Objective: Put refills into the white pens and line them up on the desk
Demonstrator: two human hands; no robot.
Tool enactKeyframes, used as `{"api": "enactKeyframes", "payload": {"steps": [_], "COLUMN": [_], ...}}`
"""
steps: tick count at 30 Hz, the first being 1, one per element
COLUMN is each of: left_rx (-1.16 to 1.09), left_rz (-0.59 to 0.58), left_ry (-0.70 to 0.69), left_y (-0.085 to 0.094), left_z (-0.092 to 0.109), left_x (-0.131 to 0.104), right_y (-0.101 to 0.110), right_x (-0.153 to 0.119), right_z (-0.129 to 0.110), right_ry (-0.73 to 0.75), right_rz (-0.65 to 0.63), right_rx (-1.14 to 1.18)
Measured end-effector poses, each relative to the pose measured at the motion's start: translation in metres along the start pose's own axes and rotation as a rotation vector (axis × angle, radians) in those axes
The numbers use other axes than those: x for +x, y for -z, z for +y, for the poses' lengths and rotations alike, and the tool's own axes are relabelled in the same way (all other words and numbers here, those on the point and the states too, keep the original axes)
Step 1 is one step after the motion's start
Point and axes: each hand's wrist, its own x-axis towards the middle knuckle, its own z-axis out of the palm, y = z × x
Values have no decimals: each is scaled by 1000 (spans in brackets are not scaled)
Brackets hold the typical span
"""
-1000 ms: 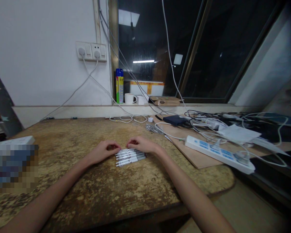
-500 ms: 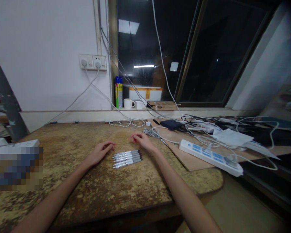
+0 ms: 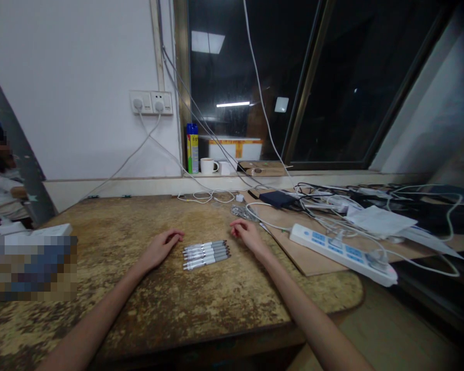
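Several white-and-grey pens [image 3: 206, 254] lie side by side in a close row on the worn wooden table [image 3: 201, 304], their dark ends pointing right. Just left of the row rests my left hand [image 3: 163, 247], its fingers loosely bent and apart, holding nothing. My right hand [image 3: 250, 238] is beyond the row's right end, slightly farther back, with relaxed, half-curled fingers and nothing visible in them. Neither hand touches the pens.
A white power strip [image 3: 342, 255] lies on a brown board [image 3: 294, 252] at the right, among tangled cables and papers [image 3: 379, 220]. On the sill stand a spray can [image 3: 192, 149] and a white mug [image 3: 208, 165]. A person [image 3: 3, 180] is at the far left.
My right hand has moved right, away from the pens' far end. My left hand stays beside the pens, which lie as before. The view has shifted slightly.
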Motion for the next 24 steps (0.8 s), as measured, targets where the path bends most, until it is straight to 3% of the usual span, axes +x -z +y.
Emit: {"api": "enactKeyframes", "payload": {"steps": [3, 6, 8, 16, 24], "left_rx": [4, -14, -62, -337, -386], "left_rz": [1, 97, 198, 362, 373], "left_ry": [17, 42, 89, 298, 352], "left_y": [-2, -11, -24, -72, -83], "left_z": [4, 9, 13, 33, 43], "left_x": [-1, -3, -6, -11, -12], "right_y": [-4, -11, -19, -53, -62], "right_x": [-4, -10, -15, -33, -39], "right_z": [1, 1, 1, -3, -10], "right_ry": [9, 20, 28, -23, -109], "right_rz": [-16, 8, 23, 22, 18], "right_rx": [-60, -167, -204, -135, -93]}}
